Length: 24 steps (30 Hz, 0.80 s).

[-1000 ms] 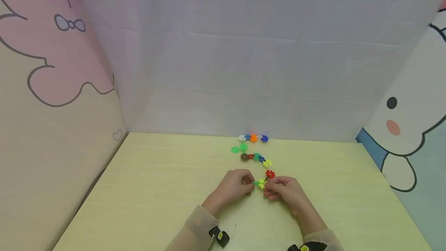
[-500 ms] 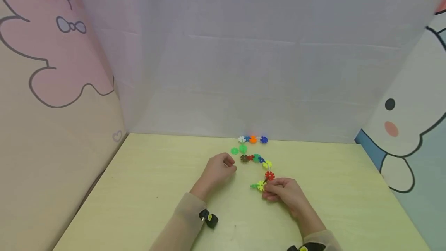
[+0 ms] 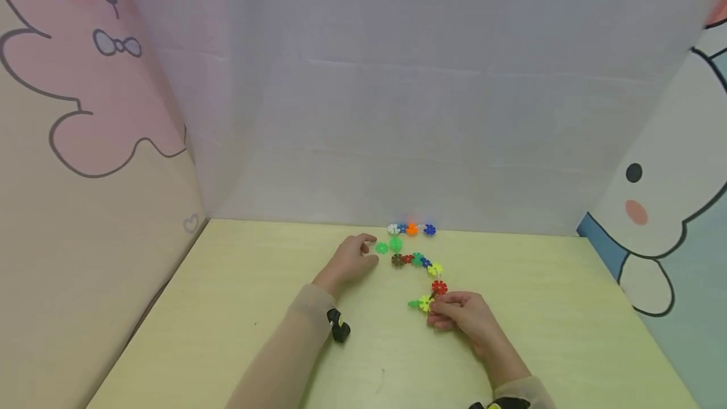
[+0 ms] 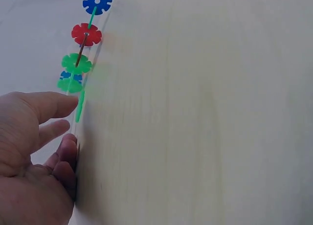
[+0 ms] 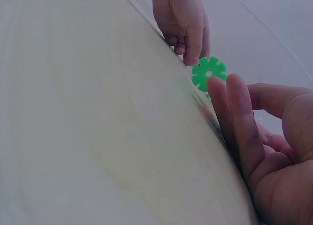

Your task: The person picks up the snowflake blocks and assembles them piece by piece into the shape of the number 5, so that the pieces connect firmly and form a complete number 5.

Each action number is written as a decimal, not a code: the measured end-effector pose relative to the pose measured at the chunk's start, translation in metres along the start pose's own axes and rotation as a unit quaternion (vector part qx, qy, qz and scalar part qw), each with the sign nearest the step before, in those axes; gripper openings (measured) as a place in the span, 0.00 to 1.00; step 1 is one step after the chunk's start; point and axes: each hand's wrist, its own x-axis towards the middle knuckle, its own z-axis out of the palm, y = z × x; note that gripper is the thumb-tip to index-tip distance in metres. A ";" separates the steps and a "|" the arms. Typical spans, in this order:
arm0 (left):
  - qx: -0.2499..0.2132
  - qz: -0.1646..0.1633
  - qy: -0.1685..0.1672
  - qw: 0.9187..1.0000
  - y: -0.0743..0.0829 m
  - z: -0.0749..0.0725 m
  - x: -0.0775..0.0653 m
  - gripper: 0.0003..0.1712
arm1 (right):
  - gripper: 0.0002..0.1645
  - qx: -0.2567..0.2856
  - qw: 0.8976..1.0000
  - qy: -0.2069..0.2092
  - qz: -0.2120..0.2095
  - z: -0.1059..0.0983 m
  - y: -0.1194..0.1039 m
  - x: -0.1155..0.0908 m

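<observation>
A curved chain of slotted plastic flower discs lies on the table in the head view, running from a brown disc (image 3: 397,260) past a red disc (image 3: 439,287) to a yellow disc (image 3: 426,303) and a green end disc (image 5: 209,74). My right hand (image 3: 468,320) pinches the chain at the yellow disc; its fingertips hide the exact grip. Thumb and forefinger apart, my left hand (image 3: 349,262) reaches beside a loose green disc (image 3: 382,248). That disc appears edge-on by the forefinger in the left wrist view, and no contact is plain.
Farther back lies a row of discs, with white (image 3: 393,229), orange (image 3: 412,229) and dark blue (image 3: 430,230) ones. Another green disc (image 3: 396,244) sits between this row and the brown disc. A pale curtain (image 3: 363,144) stands behind the table (image 3: 227,333).
My left hand has let go of the green end disc and moved away to the back left, spreading its fingers near the loose green disc. My right hand stays on the chain.
</observation>
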 end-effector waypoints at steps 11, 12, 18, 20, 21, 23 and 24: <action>0.074 0.034 -0.048 0.996 0.003 0.004 0.004 0.32 | 0.11 0.002 1.000 0.006 0.003 0.000 0.002 -0.002; 0.074 0.037 -0.049 0.995 0.003 0.004 0.004 0.31 | 0.11 0.002 1.000 0.007 0.004 0.000 0.002 -0.003; 0.046 0.024 -0.058 0.997 -0.002 0.003 0.004 0.21 | 0.10 -0.004 1.000 0.009 0.005 0.000 0.001 -0.002; 0.034 0.016 -0.063 0.997 -0.003 0.000 0.004 0.17 | 0.11 -0.006 1.000 0.008 0.004 0.001 0.000 -0.002; 0.030 0.015 -0.065 0.997 -0.002 -0.001 0.003 0.16 | 0.12 -0.007 1.000 0.007 0.003 0.001 -0.001 -0.002; 0.027 0.014 -0.070 0.997 -0.001 -0.004 0.001 0.15 | 0.13 -0.007 1.000 0.005 0.001 0.002 -0.002 -0.002; 0.027 0.016 -0.071 0.997 0.000 -0.005 -0.001 0.15 | 0.13 -0.007 1.000 0.004 0.001 0.002 -0.002 -0.002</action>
